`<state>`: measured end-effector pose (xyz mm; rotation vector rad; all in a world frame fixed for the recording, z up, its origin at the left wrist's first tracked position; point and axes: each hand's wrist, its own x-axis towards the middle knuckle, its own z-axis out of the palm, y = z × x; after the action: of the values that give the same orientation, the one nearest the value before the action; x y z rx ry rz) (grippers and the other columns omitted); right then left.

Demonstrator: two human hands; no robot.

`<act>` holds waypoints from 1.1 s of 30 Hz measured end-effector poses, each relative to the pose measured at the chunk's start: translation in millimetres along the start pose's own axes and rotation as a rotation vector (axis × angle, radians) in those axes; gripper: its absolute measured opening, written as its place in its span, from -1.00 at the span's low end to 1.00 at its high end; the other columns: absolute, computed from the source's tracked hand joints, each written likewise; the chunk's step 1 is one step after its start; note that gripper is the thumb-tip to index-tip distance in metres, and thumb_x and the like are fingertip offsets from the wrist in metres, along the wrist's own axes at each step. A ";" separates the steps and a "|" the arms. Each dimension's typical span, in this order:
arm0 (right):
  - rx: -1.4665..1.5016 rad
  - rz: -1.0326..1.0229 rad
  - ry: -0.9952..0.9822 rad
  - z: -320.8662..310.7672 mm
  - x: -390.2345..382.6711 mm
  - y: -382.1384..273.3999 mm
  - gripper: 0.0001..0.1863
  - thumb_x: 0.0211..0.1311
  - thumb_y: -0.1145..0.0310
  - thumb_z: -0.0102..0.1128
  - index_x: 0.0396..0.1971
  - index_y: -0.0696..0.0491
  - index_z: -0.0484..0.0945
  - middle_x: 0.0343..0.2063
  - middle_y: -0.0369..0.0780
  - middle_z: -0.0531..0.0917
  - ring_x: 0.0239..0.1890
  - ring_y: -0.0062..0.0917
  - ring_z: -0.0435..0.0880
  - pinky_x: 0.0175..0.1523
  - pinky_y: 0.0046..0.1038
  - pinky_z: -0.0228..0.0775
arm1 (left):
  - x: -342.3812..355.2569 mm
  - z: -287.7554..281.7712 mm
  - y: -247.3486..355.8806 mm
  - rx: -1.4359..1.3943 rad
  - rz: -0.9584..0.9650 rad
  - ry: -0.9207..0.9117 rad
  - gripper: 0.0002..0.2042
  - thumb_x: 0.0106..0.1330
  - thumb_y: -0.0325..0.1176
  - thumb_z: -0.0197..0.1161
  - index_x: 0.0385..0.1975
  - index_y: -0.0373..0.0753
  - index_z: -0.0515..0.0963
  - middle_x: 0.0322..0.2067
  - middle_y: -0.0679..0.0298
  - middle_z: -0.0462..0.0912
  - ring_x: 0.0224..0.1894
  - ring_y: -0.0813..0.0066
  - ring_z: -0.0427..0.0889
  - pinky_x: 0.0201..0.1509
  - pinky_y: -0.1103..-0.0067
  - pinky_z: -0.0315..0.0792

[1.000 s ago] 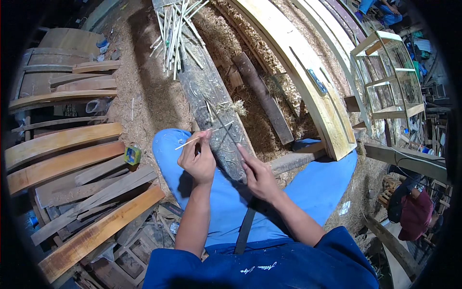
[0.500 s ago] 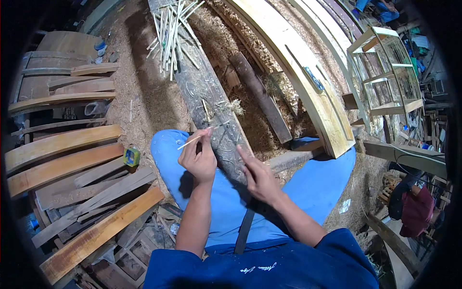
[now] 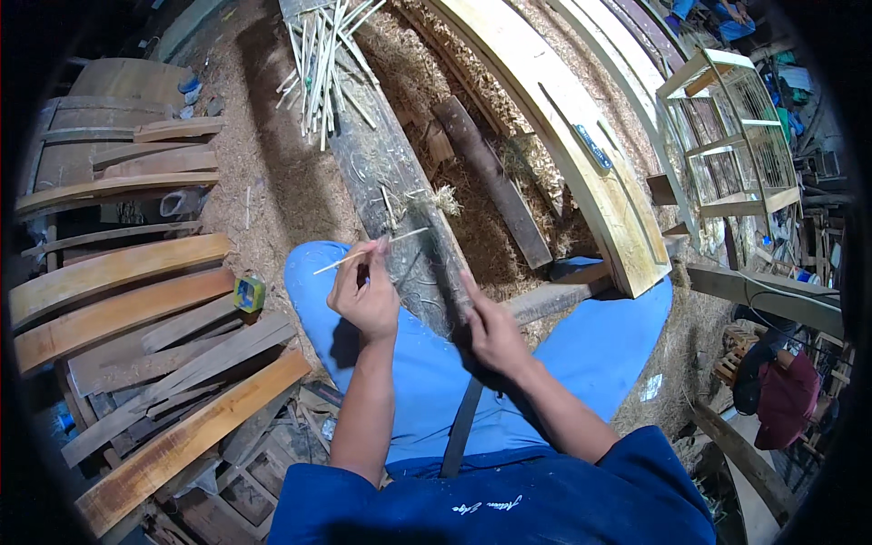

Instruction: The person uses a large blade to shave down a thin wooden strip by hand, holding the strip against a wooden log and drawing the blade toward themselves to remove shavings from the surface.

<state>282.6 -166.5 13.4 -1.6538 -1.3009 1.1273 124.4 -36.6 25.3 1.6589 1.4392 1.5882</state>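
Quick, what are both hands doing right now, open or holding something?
Left hand: closed, pinching a thin pale stick.
Right hand: partly curled; whether it holds anything cannot be told.

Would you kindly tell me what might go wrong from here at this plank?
The thin stick is pinched only in the left hand, so it might twist or snap under pressure.
The right hand seems to hold a dark, blurred tool close by; if it is sharp, a slip could nick the left hand.
Loose sticks jut past the edge of the plank, so a jolt might knock some off.
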 end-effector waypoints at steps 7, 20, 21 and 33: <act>0.105 -0.281 0.031 -1.2 -11.2 -21.2 -0.30 0.47 0.56 0.12 0.58 -0.04 0.25 -0.08 0.15 0.70 -0.05 0.05 0.71 0.12 -0.15 0.54 | 0.1 4.1 10.5 0.015 0.009 -0.063 -0.91 0.36 -0.74 0.36 -0.20 -0.49 0.65 -0.26 0.14 0.75 -0.26 0.44 0.76 -0.07 0.50 0.71; 0.018 0.016 -0.044 -3.9 -4.1 8.9 -0.32 0.49 0.53 0.11 0.57 -0.06 0.25 0.04 0.20 0.66 0.00 0.14 0.68 0.15 -0.05 0.50 | -2.7 -2.8 5.6 -0.013 -0.120 -0.019 -0.92 0.45 -0.65 0.32 -0.13 -0.48 0.68 -0.24 0.11 0.79 -0.18 0.40 0.82 -0.01 0.50 0.72; 0.019 0.013 -0.042 -2.0 -2.8 3.9 -0.32 0.49 0.53 0.11 0.57 -0.06 0.25 0.04 0.20 0.66 0.00 0.14 0.68 0.15 -0.05 0.50 | -4.6 -3.6 4.0 0.045 -0.130 -0.029 -0.91 0.45 -0.65 0.32 -0.13 -0.49 0.68 -0.23 0.10 0.79 -0.18 0.39 0.82 -0.02 0.50 0.72; -0.018 -0.015 -0.018 0.1 7.4 7.5 -0.33 0.49 0.48 0.13 0.56 -0.14 0.27 -0.08 0.17 0.70 -0.01 0.13 0.69 0.10 -0.03 0.54 | -11.8 -2.4 8.5 0.075 -0.021 -0.024 -0.89 0.46 -0.62 0.31 -0.14 -0.52 0.73 -0.24 0.08 0.82 -0.21 0.35 0.83 -0.07 0.52 0.72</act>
<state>285.7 -160.9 5.1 -1.6476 -1.3362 1.1270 127.7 -50.8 27.7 1.6925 1.5165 1.5154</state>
